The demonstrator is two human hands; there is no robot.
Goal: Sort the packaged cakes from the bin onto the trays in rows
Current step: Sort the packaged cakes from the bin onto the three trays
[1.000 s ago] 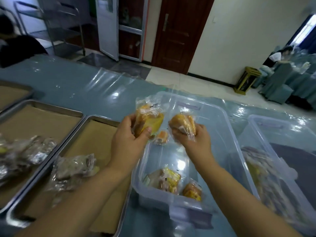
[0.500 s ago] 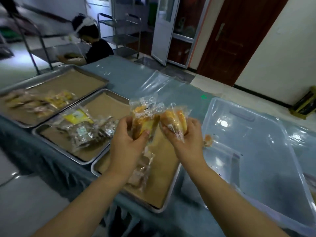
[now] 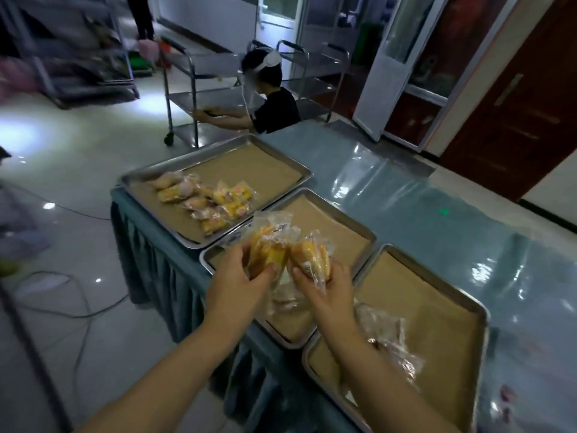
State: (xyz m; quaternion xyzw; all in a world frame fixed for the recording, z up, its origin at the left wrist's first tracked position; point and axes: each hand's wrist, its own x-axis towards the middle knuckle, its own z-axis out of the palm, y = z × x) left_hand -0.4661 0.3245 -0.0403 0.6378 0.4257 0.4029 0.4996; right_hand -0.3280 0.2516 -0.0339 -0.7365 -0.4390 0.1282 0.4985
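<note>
Left grip (image 3: 237, 278), right grip (image 3: 327, 293) holding cakes (image 3: 270, 256), tray (image 3: 334, 228) part-hidden

Dim, bluish indoor view with wide-angle bending.
Bright glare on the glossy pale floor (image 3: 28, 135) and the plastic-covered blue worktop (image 3: 487, 267); left edge smeared, corners soft.

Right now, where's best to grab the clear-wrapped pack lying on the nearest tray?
Likely from above: the clear-wrapped pack lies flat in the nearest tray, so pinch across its bulging middle, not the loose film edges.
</note>
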